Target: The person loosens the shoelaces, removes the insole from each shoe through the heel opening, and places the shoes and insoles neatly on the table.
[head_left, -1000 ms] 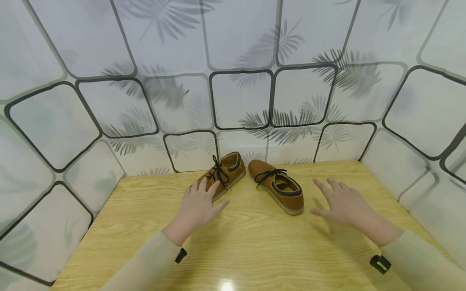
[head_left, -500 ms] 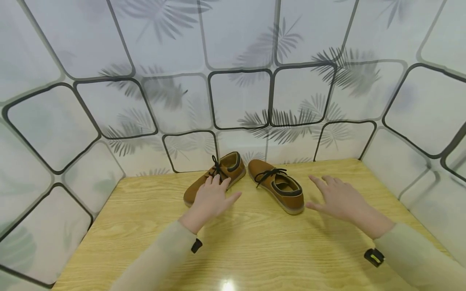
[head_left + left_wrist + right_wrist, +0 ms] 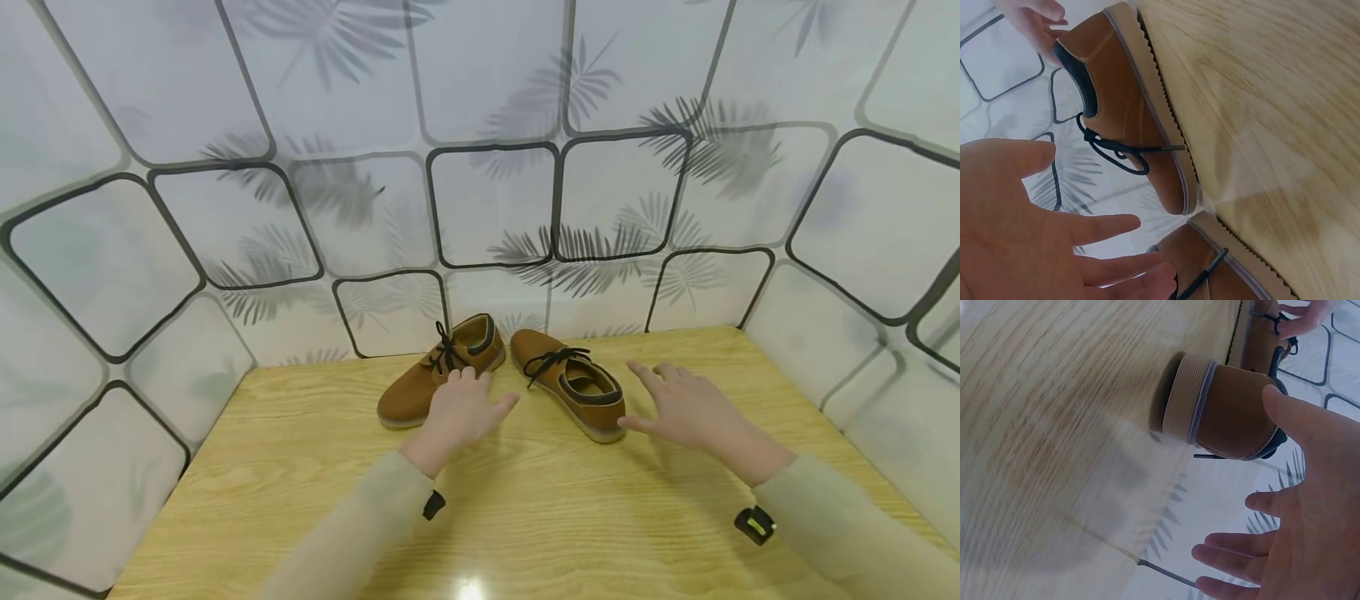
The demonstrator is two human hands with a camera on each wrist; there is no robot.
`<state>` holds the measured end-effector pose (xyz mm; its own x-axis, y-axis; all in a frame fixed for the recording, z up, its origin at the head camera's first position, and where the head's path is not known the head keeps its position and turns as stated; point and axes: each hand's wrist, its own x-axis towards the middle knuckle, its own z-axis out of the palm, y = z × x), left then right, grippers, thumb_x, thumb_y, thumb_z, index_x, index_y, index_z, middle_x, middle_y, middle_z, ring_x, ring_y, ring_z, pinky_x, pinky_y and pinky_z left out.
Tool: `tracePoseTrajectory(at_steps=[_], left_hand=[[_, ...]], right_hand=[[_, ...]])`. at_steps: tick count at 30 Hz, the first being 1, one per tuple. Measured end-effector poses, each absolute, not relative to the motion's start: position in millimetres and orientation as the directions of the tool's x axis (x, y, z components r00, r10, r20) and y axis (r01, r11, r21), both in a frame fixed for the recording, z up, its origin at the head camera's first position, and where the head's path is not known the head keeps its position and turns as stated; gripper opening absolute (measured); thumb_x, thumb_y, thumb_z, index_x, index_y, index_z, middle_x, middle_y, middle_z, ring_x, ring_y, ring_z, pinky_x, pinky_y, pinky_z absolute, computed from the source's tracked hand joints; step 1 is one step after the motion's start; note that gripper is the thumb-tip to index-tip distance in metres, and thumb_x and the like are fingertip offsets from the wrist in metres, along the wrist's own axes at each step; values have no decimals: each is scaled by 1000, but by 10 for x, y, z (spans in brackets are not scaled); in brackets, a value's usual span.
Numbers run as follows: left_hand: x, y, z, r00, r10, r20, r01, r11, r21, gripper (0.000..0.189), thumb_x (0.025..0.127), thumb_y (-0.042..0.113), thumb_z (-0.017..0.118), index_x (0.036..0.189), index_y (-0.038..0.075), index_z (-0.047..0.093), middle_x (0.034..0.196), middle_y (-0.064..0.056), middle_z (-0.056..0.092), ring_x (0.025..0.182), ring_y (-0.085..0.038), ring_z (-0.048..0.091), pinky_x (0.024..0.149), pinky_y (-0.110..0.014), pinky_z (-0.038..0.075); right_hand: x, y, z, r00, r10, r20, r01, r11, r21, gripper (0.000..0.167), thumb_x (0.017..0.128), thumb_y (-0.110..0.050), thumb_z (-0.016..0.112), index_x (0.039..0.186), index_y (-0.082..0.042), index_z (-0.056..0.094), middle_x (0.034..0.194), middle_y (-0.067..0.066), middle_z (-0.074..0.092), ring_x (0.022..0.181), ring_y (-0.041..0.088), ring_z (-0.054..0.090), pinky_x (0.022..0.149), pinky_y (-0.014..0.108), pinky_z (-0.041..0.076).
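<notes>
Two brown lace-up shoes with black laces and pale soles stand on the wooden table. The left shoe [image 3: 408, 393] points toward the front left; the right shoe [image 3: 542, 354] has its toe to the back and its heel toward my right hand. My left hand [image 3: 459, 410] hovers in front of the left shoe with spread fingers, overlapping its side in the head view. My right hand [image 3: 686, 408] is open beside the right shoe's heel [image 3: 1235, 412], thumb tip right at it. Both hands hold nothing. In the left wrist view, the right shoe [image 3: 1116, 87] shows its inner side and sole.
A pale curtain [image 3: 495, 208] with dark rounded squares and leaf prints encloses the back and both sides of the wooden table [image 3: 540, 517]. A black band [image 3: 433, 504] sits at the left wrist and another black band [image 3: 754, 525] at the right.
My left hand has moved right, from over the left shoe's toe to in front of its middle. My right hand has shifted left, closer to the right shoe's heel. The shoes have stayed put.
</notes>
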<state>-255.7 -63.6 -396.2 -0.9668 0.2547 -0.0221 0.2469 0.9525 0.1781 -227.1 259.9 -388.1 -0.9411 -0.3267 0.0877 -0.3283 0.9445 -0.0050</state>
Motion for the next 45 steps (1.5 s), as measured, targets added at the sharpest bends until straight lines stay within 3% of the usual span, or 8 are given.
tracePoseTrajectory(at_steps=[12, 21, 28, 38, 45], left_hand=[[-2695, -440, -3997, -958, 281, -55, 253, 920, 298, 75, 108, 64, 43, 156, 7, 53, 159, -24, 50, 147, -44, 48, 116, -58, 50], [-2882, -434, -4101, -955, 287, -77, 240, 897, 370, 69, 110, 57, 46, 152, 3, 56, 154, -23, 57, 136, -43, 60, 110, -55, 55], [-3010, -456, -4193, -958, 278, -75, 201, 831, 518, 67, 110, 54, 46, 148, 0, 58, 147, -20, 64, 131, -40, 64, 112, -52, 54], [-3097, -382, -4250, -958, 278, -76, 176, 775, 606, 68, 111, 50, 46, 151, -5, 53, 149, -24, 62, 136, -43, 61, 116, -54, 51], [-3157, -301, -4328, -974, 218, -64, 132, 772, 622, 66, 111, 48, 48, 147, -6, 54, 141, -26, 66, 126, -42, 67, 106, -53, 57]], right_hand=[[-2320, 2560, -3941, -946, -318, 69, -322, 945, -56, 101, 90, -69, 71, 160, -2, 43, 133, 35, 63, 116, 54, 64, 91, 67, 58], [-2334, 2535, -4022, -950, -309, 50, -312, 946, -88, 104, 89, -70, 71, 161, -1, 41, 134, 36, 62, 114, 53, 65, 87, 65, 60], [-2346, 2503, -4057, -956, -293, 34, -295, 948, -120, 107, 89, -73, 70, 161, 0, 40, 136, 38, 60, 110, 53, 66, 78, 61, 62], [-2387, 2479, -4133, -963, -265, 41, -268, 947, -176, 108, 90, -74, 69, 158, 5, 41, 138, 38, 61, 118, 55, 64, 89, 64, 61], [-2416, 2475, -4215, -969, -241, 57, -247, 937, -245, 109, 91, -76, 66, 157, 7, 42, 144, 39, 57, 128, 57, 59, 98, 68, 57]])
